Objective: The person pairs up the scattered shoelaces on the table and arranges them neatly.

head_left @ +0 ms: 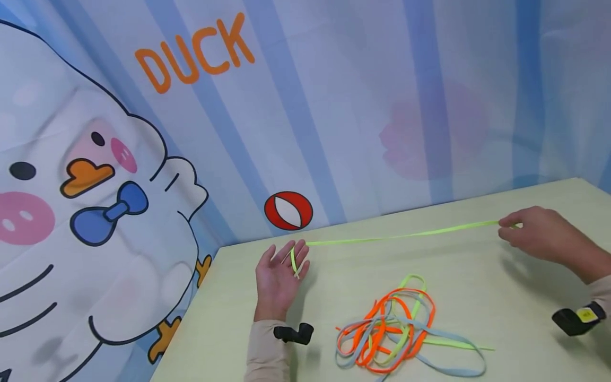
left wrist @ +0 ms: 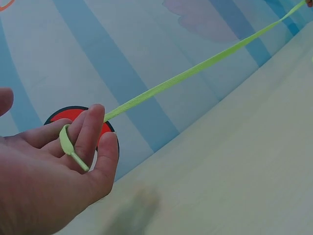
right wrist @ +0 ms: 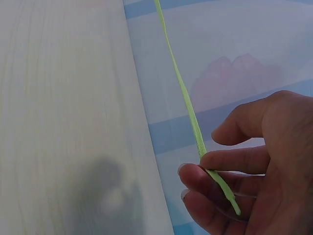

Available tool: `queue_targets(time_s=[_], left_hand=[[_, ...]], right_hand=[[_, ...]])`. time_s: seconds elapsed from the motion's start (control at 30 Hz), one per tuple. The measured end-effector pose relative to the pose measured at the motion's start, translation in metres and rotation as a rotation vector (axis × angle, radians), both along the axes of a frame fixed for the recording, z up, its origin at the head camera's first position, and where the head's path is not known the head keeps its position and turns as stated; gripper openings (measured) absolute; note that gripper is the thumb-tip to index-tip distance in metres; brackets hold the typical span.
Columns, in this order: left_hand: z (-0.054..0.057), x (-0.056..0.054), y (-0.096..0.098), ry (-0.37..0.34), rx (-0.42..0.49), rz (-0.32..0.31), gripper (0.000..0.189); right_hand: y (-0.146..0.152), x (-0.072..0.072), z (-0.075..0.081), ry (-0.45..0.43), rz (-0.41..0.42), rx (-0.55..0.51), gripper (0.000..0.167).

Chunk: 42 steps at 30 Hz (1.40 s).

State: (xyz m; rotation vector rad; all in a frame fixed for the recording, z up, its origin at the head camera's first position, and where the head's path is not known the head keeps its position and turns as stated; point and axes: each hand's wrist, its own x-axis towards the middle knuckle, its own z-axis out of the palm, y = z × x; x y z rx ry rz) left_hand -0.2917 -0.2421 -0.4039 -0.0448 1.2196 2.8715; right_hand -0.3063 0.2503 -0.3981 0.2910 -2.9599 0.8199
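Observation:
A flat yellow-green shoelace point(head_left: 363, 240) stretches nearly straight above the table between the two hands. Its left end is nipped between fingers of the left hand point(head_left: 279, 281), whose palm faces up; the short tipped tail hangs over the palm in the left wrist view. The right hand point(head_left: 544, 236) holds the other end between its fingers, and the right wrist view shows the tip of that shoelace point(right wrist: 227, 191) lying inside the fingers, with the thumb apart from it. Below, a loose tangle holds an orange shoelace point(head_left: 433, 313), a grey shoelace point(head_left: 453, 373) and more yellow-green shoelace point(head_left: 453, 344).
The pale table point(head_left: 210, 329) meets a blue striped curtain point(head_left: 343, 106) along its back edge. Printed on the cloth are a large duck point(head_left: 157, 286) at left and a red and white ball point(head_left: 273, 213). Black wrist cameras point(head_left: 293, 334) sit on the sleeves.

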Motion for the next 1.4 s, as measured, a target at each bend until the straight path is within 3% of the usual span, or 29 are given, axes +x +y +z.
queue_targets(time_s=[0.27,0.57,1.2,1.4], left_hand=[[0.0,-0.001,0.003,-0.024,-0.031,0.015,0.058],[0.001,-0.008,0.002,-0.009,-0.044,-0.005,0.059],[-0.015,-0.012,-0.007,-0.048,-0.094,-0.016,0.061],[-0.012,-0.017,-0.001,-0.043,-0.095,-0.017,0.061]], right_hand=[[0.006,0.001,-0.004,0.007,-0.01,0.016,0.048],[0.009,0.001,0.0,0.048,0.037,0.001,0.051],[0.002,-0.021,-0.01,0.014,0.034,-0.004,0.057],[0.01,-0.023,-0.011,0.045,0.033,0.025,0.055]])
